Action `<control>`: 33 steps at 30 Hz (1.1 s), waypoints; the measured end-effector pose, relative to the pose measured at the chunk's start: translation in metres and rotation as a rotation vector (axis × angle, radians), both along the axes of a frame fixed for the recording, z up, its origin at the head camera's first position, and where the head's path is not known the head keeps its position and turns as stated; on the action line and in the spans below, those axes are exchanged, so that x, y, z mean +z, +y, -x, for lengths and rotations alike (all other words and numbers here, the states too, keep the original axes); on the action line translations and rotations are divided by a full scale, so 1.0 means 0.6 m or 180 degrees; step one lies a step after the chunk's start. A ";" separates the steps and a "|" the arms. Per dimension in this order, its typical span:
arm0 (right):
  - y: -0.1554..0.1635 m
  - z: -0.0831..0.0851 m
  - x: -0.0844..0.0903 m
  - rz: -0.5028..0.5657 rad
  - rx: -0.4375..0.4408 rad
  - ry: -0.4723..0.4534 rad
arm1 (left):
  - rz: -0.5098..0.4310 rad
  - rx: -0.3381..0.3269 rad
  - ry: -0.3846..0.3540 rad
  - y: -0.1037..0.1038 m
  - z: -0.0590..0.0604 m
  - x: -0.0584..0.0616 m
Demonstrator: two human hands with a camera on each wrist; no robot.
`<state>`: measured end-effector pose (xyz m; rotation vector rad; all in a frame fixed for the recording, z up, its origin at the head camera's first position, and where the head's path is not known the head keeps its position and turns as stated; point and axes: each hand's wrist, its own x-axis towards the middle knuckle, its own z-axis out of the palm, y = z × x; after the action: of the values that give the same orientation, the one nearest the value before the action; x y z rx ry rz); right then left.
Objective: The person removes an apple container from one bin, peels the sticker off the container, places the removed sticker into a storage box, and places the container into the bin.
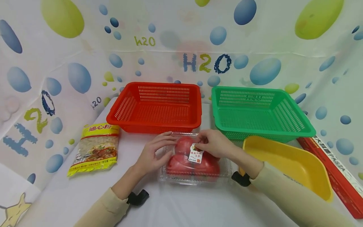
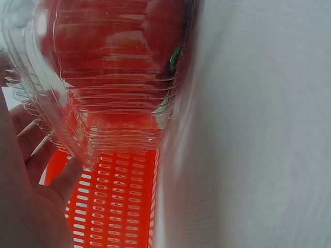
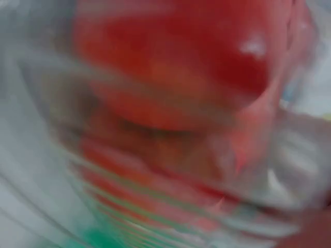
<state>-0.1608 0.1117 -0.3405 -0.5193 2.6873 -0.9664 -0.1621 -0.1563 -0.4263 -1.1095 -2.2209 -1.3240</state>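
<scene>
Head view: both hands hold tomato box (image 1: 195,164)

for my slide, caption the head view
Both hands hold a clear tomato box before red basket.

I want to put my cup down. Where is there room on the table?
Bare cloth lies between the pasta bag and the tomato box, and along the near edge. Right of the box is crowded: yellow tray, green basket.

Bright, even light with faint shadows; head view bends at its edges, left wrist smeared, right wrist wholly blurred.
</scene>
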 end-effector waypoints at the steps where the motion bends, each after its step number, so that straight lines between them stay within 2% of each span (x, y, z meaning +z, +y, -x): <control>1: 0.000 0.000 -0.001 0.0004 -0.0007 0.0018 | 0.0000 0.0007 -0.0013 0.000 -0.001 0.001; 9: 0.007 -0.003 0.000 0.0202 0.0070 0.0020 | 0.0041 0.0071 -0.0051 0.000 -0.004 0.000; 23: 0.040 -0.008 0.027 0.0710 0.0392 -0.0066 | 0.0038 0.0038 -0.0018 -0.002 -0.001 0.006; 33: 0.119 -0.007 0.043 0.0819 0.0061 -0.0143 | 0.0008 -0.0007 0.0006 -0.002 0.002 0.001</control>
<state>-0.1567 0.1829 -0.3145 -0.5634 2.5276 -1.3112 -0.1632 -0.1573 -0.4257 -1.1140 -2.2213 -1.3208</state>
